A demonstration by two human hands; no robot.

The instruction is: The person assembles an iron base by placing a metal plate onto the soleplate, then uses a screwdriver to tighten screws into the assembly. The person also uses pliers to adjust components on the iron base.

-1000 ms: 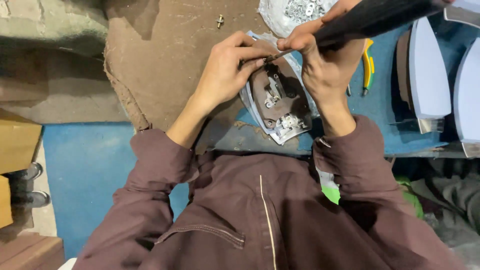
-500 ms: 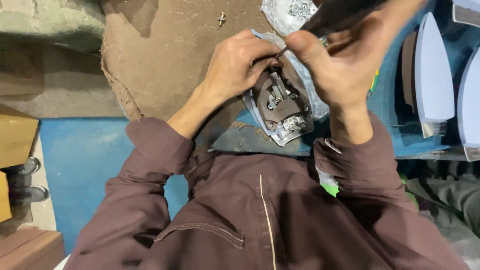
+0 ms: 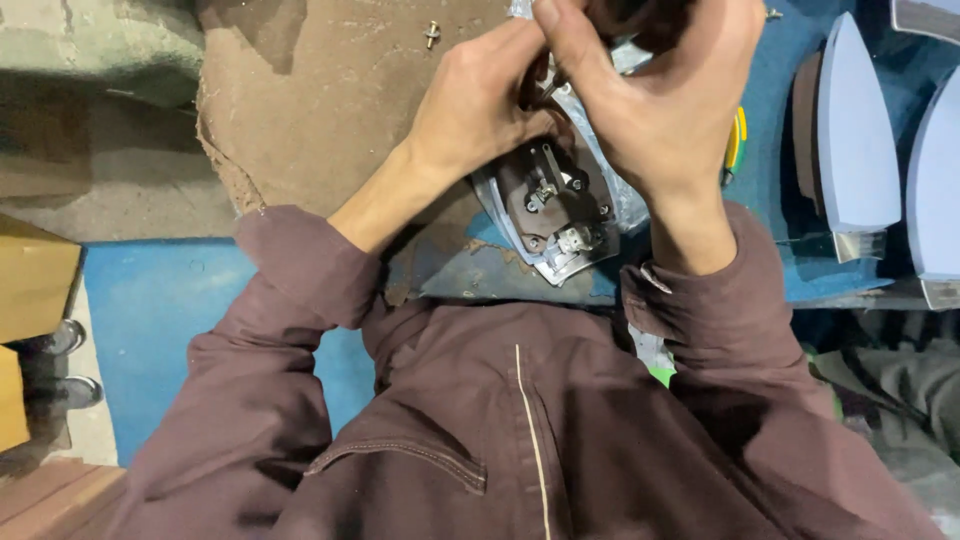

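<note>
An opened flat-iron base [image 3: 556,215], metal with brown inner parts and small fittings, lies on the brown worn mat [image 3: 320,110]. My left hand [image 3: 480,105] rests on its upper end, fingers curled around the iron's tip. My right hand [image 3: 665,95] is above it, fingers closed around a dark handle-shaped part [image 3: 640,15] held over the base. The front of the base is hidden under both hands.
A small screw [image 3: 432,35] lies on the mat at top. Several pale blue iron shells [image 3: 850,140] stand on the blue bench at right. A yellow-green tool [image 3: 738,140] sits beside my right hand. A cardboard box [image 3: 35,275] is at left.
My right hand has lifted higher and nearer the camera with the dark part. My left hand has shifted right onto the iron's tip.
</note>
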